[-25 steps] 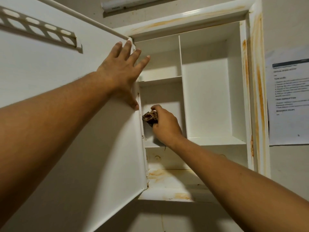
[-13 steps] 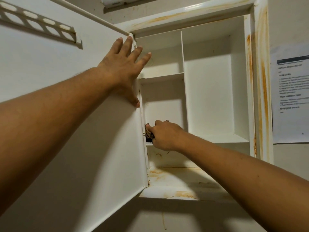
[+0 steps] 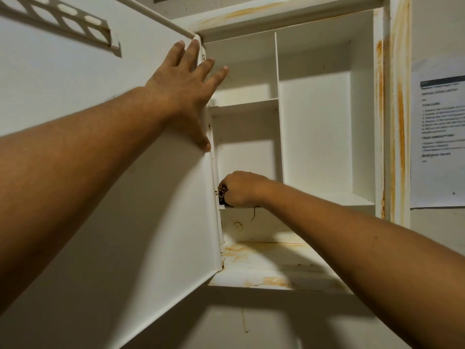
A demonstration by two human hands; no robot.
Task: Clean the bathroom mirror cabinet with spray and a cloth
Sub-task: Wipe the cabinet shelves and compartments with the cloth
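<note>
So the biggest thing here is the white cabinet door (image 3: 100, 172), swung wide open to the left and filling about half the view, with a perforated rail (image 3: 57, 21) fixed near its top. The mirror cabinet (image 3: 392, 122) itself is open, white inside, split into a tall compartment on the right and two stacked smaller ones on the left, plus a wide bottom shelf (image 3: 284, 268). Orange-brown stains (image 3: 400, 102) run down the right frame and smear across that bottom shelf too. A printed sheet of paper (image 3: 440, 127) is stuck on the wall just right of the cabinet, text too blurry to read. The left hand (image 3: 183, 89) lies flat on the inside of the door up by the hinge edge, fingers straight and spread, a couple of them poking past the edge. The right hand (image 3: 241, 190) is in the lower-left compartment, low against its left wall, fingers curled tight round a dark brownish cloth (image 3: 222, 195). Most of it is hidden in the fist, so it's probably a scrunched rag. A thin thread (image 3: 253, 215) dangles just below the hand.
</note>
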